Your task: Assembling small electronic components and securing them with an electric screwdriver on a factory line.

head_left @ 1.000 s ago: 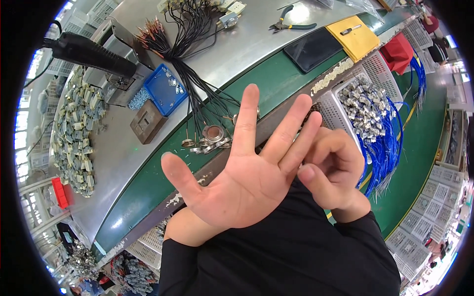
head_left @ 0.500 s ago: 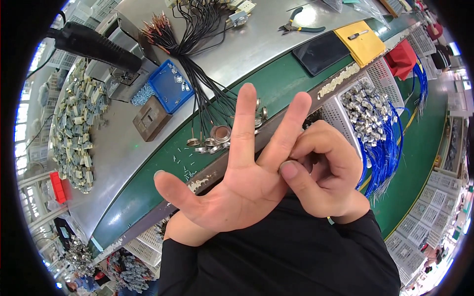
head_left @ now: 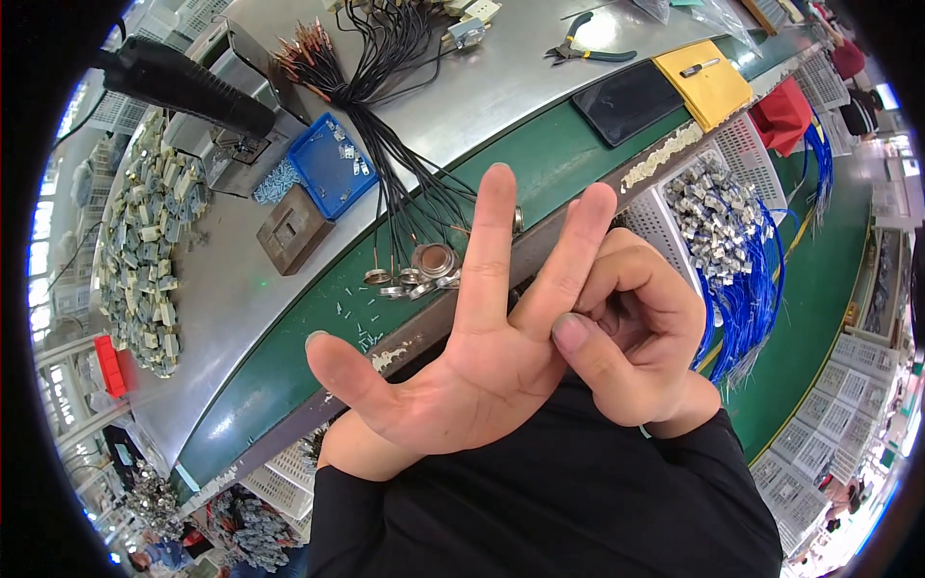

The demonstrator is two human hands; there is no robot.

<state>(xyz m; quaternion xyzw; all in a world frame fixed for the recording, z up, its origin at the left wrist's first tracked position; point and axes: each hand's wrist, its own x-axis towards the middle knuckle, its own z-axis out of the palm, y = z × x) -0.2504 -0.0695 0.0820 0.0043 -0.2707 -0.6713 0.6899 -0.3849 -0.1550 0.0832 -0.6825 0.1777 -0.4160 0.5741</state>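
My left hand is held palm up above the bench edge, its thumb and two fingers spread apart. It holds nothing in its palm. My right hand is closed against the outer side of the left one, thumb pressed near the base of its fingers. What the right fingers grip is hidden; the left hand's outer fingers do not show clearly. Just beyond the left hand lie several round metal-rimmed parts on black wires, on the green mat. Small screws are scattered beside them.
A blue tray, a brown metal block and a black-handled machine stand at left, near piled connectors. Pliers, a black phone-like slab and a yellow pad lie far right. Blue wires hang at right.
My left hand has shifted slightly to the right, its raised fingers tilting that way. The right hand stays closed against it, with its fingers slightly shifted.
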